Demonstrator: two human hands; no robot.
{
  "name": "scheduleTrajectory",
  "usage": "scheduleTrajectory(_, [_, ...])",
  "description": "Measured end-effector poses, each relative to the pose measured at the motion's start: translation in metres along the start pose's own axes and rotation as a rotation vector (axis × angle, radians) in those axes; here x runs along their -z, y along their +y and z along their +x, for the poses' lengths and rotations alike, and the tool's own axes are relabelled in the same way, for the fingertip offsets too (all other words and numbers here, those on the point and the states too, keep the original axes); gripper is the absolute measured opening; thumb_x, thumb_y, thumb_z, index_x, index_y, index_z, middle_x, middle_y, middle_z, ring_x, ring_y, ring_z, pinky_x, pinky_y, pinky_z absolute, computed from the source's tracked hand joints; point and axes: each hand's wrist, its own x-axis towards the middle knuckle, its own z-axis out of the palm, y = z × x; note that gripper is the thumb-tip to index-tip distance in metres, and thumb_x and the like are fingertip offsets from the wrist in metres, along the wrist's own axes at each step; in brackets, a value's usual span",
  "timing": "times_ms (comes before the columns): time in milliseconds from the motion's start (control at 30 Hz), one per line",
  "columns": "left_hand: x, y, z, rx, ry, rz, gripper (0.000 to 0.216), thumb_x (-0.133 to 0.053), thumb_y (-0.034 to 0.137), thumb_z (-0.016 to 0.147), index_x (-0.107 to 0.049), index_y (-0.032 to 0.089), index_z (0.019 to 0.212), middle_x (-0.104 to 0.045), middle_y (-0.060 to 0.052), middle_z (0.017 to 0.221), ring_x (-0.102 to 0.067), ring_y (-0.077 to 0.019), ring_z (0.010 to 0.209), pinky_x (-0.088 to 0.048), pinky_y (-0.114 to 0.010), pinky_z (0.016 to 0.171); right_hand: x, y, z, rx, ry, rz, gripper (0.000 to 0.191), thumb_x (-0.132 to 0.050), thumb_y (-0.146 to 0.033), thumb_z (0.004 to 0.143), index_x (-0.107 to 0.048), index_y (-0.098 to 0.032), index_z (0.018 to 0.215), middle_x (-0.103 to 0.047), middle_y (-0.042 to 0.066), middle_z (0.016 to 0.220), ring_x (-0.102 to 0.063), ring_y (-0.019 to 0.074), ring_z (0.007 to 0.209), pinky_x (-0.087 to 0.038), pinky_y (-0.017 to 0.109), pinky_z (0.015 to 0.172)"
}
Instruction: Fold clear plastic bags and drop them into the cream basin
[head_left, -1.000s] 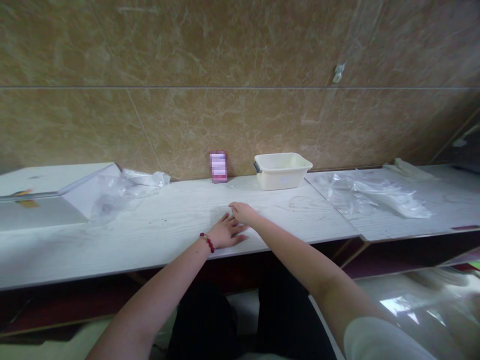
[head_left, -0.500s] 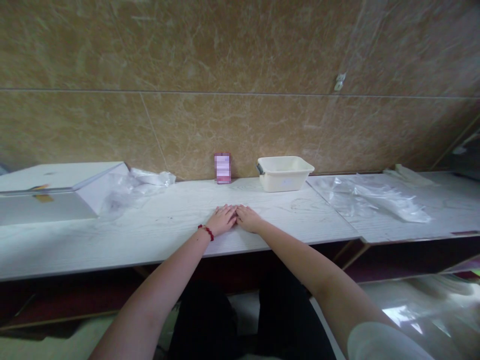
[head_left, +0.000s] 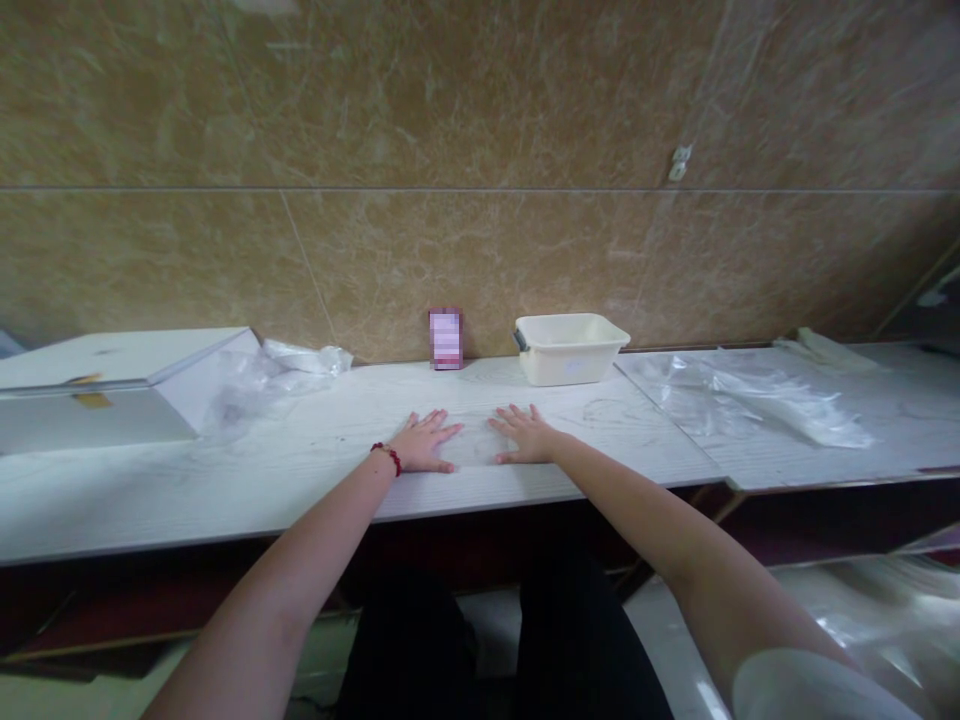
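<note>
Left hand [head_left: 424, 443] and right hand [head_left: 525, 440] rest flat on the desk [head_left: 300, 470], fingers spread, gripping nothing, though whether anything thin lies beneath them is unclear; the cream tub [head_left: 570, 348] stands untouched behind them.

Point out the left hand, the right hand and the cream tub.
left hand [head_left: 425, 443], head view, back of the hand.
right hand [head_left: 525, 440], head view, back of the hand.
cream tub [head_left: 571, 364], head view, front wall.

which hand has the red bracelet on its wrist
The left hand: a red bead bracelet circles its wrist, while the right hand has a bare wrist. Both lie flat on the table.
</note>
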Motion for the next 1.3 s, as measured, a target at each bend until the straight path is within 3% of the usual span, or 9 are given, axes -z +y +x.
scheduleTrajectory(133, [0.001, 0.009, 0.000, 0.041, 0.080, -0.046, 0.079, -0.038, 0.065, 0.064, -0.021, 0.023, 0.129, -0.014, -0.014, 0.135, -0.007, -0.0291, 0.123, 0.002, -0.050, 0.093, 0.008, 0.001, -0.016, 0.087, 0.137, -0.042, 0.075, -0.039, -0.062, 0.066, -0.025, -0.021, 0.128, -0.025, 0.011, 0.132, -0.011, 0.0307, 0.122, -0.001, 0.055, 0.092])
scheduleTrajectory(300, [-0.010, 0.039, 0.004, -0.032, 0.105, -0.103, 0.075, -0.033, 0.063, 0.068, -0.022, 0.021, 0.129, -0.020, -0.012, 0.134, -0.011, -0.0256, 0.123, -0.002, -0.045, 0.097, 0.016, -0.014, -0.029, 0.339, 0.255, -0.139, 0.029, -0.044, -0.034, 0.075, -0.056, -0.023, 0.099, -0.057, 0.005, 0.103, -0.043, 0.0192, 0.103, -0.002, 0.047, 0.095])
scheduleTrajectory(533, [-0.021, 0.055, 0.010, 0.005, 0.183, -0.166, 0.078, -0.043, 0.061, 0.064, -0.030, 0.015, 0.126, -0.024, -0.014, 0.133, -0.014, -0.0284, 0.122, -0.007, -0.046, 0.097, 0.013, -0.026, -0.018, 0.355, 0.298, -0.208, 0.018, -0.043, -0.021, 0.075, -0.060, -0.017, 0.076, -0.062, 0.005, 0.075, -0.052, 0.0149, 0.078, -0.022, 0.038, 0.089])
scheduleTrajectory(733, [-0.004, 0.056, 0.019, 0.056, 0.245, -0.463, 0.040, -0.037, 0.035, 0.078, -0.050, 0.014, 0.110, -0.051, -0.013, 0.113, -0.044, -0.0248, 0.106, -0.025, -0.040, 0.092, 0.033, -0.019, 0.000, 0.308, 0.492, 0.127, 0.016, -0.044, -0.021, 0.074, -0.058, -0.016, 0.080, -0.061, 0.006, 0.078, -0.052, 0.0150, 0.079, -0.034, 0.031, 0.079])
scheduleTrajectory(900, [0.027, 0.051, 0.023, 0.171, 0.197, -1.185, 0.031, -0.041, 0.028, 0.078, -0.055, 0.013, 0.101, -0.057, -0.011, 0.105, -0.050, -0.0215, 0.099, -0.035, -0.035, 0.087, 0.048, -0.003, 0.026, 0.003, 0.616, 0.716, 0.030, -0.045, -0.038, 0.074, -0.053, -0.018, 0.095, -0.059, 0.005, 0.092, -0.052, 0.0142, 0.086, -0.037, 0.029, 0.079])
scheduleTrajectory(1000, [0.040, 0.044, 0.023, 0.173, 0.152, -1.641, 0.027, -0.044, 0.021, 0.078, -0.053, 0.014, 0.102, -0.057, -0.011, 0.105, -0.053, -0.0203, 0.096, -0.041, -0.036, 0.081, 0.049, 0.008, 0.038, -0.179, 0.511, 1.135, 0.043, -0.039, -0.051, 0.074, -0.050, -0.019, 0.101, -0.057, 0.006, 0.099, -0.052, 0.0157, 0.090, -0.039, 0.031, 0.076])
scheduleTrajectory(1133, [0.045, 0.029, 0.026, 0.177, 0.214, -1.906, 0.024, -0.044, 0.017, 0.079, -0.055, 0.013, 0.100, -0.057, -0.011, 0.103, -0.054, -0.0205, 0.093, -0.045, -0.036, 0.077, 0.047, 0.012, 0.050, -0.121, 0.137, 1.571, 0.051, -0.026, -0.057, 0.077, -0.051, -0.018, 0.099, -0.057, 0.009, 0.103, -0.055, 0.0168, 0.088, -0.043, 0.033, 0.072])
scheduleTrajectory(1200, [0.045, 0.019, 0.030, 0.189, 0.241, -1.963, 0.024, -0.043, 0.015, 0.079, -0.054, 0.014, 0.101, -0.058, -0.010, 0.101, -0.055, -0.0192, 0.092, -0.045, -0.035, 0.077, 0.046, 0.011, 0.058, -0.100, 0.023, 1.650, 0.049, -0.028, -0.055, 0.078, -0.052, -0.017, 0.097, -0.059, 0.010, 0.098, -0.057, 0.0164, 0.083, -0.044, 0.032, 0.069])
scheduleTrajectory(1300, [0.041, 0.002, 0.040, 0.199, 0.283, -2.010, 0.027, -0.042, 0.012, 0.079, -0.052, 0.014, 0.103, -0.059, -0.009, 0.099, -0.056, -0.0170, 0.089, -0.046, -0.032, 0.077, 0.041, 0.007, 0.074, -0.076, -0.051, 1.619, 0.033, -0.050, -0.043, 0.072, -0.054, -0.016, 0.092, -0.062, 0.008, 0.089, -0.058, 0.0145, 0.074, -0.045, 0.027, 0.063])
